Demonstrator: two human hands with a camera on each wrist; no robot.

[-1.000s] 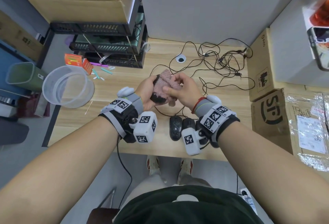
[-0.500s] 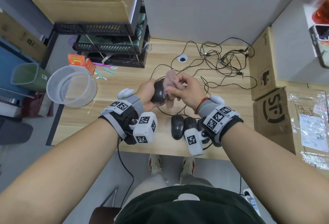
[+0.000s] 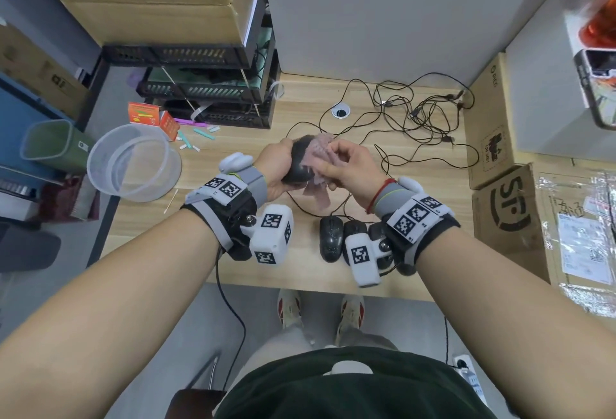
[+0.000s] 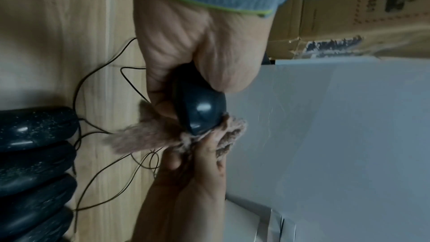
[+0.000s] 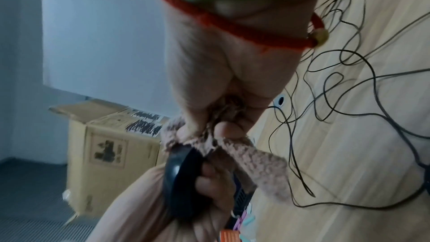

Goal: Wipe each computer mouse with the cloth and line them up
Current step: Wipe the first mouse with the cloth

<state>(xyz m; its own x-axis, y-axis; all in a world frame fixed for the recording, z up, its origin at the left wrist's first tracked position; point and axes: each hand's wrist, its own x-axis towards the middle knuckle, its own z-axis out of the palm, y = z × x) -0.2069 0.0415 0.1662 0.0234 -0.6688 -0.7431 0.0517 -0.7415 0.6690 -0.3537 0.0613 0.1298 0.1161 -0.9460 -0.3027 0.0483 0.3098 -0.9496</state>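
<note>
On the left, the left hand (image 3: 271, 168) holds a black mouse (image 3: 297, 165) up off the desk (image 3: 300, 112), fingers curled under its belly and thumb clamped on its edge. A second ago the pink cloth (image 3: 320, 160) covered nearly the whole shell; now it has slid across to the far-right side, so the glossy back of the mouse shows bare beside the left thumb. I take that to mean one wiping pass over the top is finished and the front end is being rubbed.

Moving right, the right hand (image 3: 346, 168) pinches the bunched cloth between thumb and fingertips and presses it against the mouse's end, with a loose tail hanging below the knuckles. The mouse's cable drops from under both hands to the desk.

Below the right wrist, a row of mice (image 3: 331, 243) lies side by side near the desk's front edge; the wrist camera hides part of the row, so I cannot count them surely. The held mouse probably joins them next.
</note>
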